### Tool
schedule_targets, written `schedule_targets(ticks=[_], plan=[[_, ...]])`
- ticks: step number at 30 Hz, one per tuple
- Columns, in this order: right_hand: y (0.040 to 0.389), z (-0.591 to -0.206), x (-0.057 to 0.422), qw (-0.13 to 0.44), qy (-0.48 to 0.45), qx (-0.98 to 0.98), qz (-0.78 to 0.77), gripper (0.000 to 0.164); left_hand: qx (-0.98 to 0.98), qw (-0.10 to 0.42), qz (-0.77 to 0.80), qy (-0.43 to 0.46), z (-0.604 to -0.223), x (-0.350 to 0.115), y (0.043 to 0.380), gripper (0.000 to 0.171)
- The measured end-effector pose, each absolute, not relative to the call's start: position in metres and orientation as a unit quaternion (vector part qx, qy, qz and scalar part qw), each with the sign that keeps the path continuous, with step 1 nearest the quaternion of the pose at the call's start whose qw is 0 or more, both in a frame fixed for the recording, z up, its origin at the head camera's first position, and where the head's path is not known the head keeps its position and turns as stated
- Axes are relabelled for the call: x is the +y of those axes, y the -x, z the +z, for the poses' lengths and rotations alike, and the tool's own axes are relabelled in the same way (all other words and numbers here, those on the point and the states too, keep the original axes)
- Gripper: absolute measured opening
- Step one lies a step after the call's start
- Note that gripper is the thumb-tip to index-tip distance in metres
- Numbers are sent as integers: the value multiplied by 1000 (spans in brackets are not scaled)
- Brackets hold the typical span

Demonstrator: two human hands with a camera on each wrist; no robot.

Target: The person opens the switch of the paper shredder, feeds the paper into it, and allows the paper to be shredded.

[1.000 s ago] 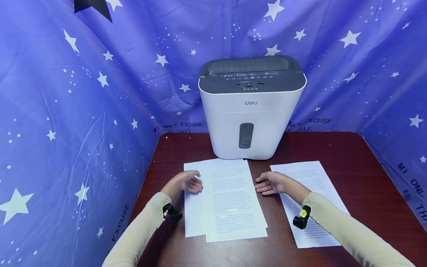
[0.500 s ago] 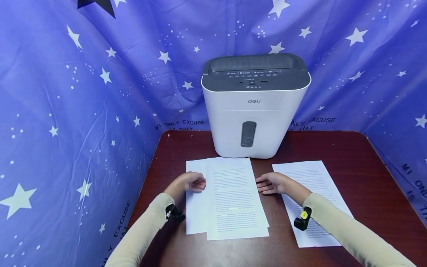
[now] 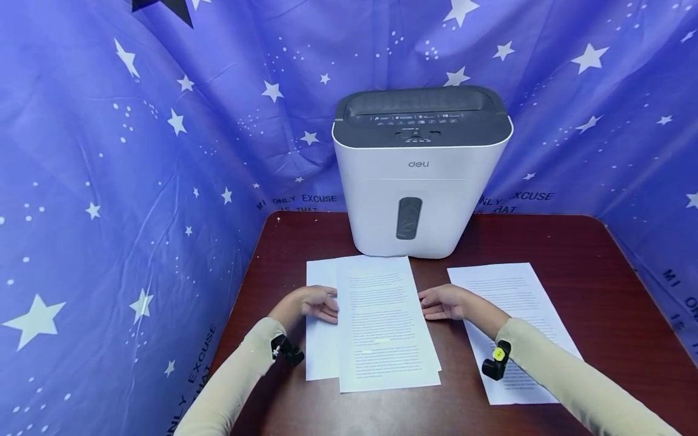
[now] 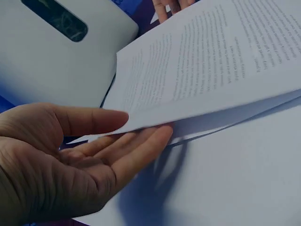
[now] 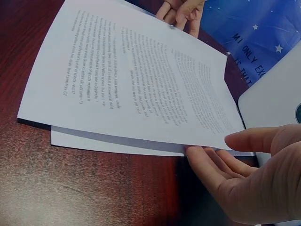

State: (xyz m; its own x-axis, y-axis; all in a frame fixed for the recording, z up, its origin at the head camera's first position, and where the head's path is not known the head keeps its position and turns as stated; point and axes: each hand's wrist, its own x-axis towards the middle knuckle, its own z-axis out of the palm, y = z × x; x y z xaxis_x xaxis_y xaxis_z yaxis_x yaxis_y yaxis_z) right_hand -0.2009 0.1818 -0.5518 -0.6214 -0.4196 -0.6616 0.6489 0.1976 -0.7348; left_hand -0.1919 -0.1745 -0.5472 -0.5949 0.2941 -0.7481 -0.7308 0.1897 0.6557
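A printed sheet of paper (image 3: 384,333) lies between my two hands in the head view, overlapping another sheet (image 3: 322,357) beneath it. My left hand (image 3: 315,304) pinches its left edge, thumb above and fingers below. At the opposite edge my right hand (image 3: 444,303) holds it the same way, thumb tip (image 5: 235,140) over the rim and fingertips underneath. Both wrist views show the printed sheet (image 4: 188,70) raised off the paper below, with a shadowed gap along its edge. The lower sheet (image 4: 244,174) stays flat under my left fingers.
A white paper shredder (image 3: 376,200) with a dark grey top stands upright behind the papers. Another printed sheet (image 3: 512,315) lies on the dark red table (image 3: 600,315) under my right forearm. A blue star-patterned curtain (image 3: 163,181) surrounds the table.
My left hand has moved inward to the printed sheet's left edge, and my right fingers have closed at its right edge. The head view has shifted slightly.
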Motion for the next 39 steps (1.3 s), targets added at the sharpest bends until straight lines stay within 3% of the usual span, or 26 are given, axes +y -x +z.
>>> schedule_targets(ticks=[4,18,25,34,39], plan=[[198,-556,182,425,-85,641,-633,54,639,422,628,137,-551,-175,188,74],[190,-562,175,387,-113,674,-620,53,648,446,615,60,-556,-179,182,31],[186,-565,177,383,-116,667,-629,54,646,453,612,60,-557,-178,176,34],[181,-563,181,389,-94,671,-624,46,639,439,629,58,-563,-182,171,16],[183,-561,184,376,-80,676,-629,42,641,438,628,49,-559,-185,174,20]])
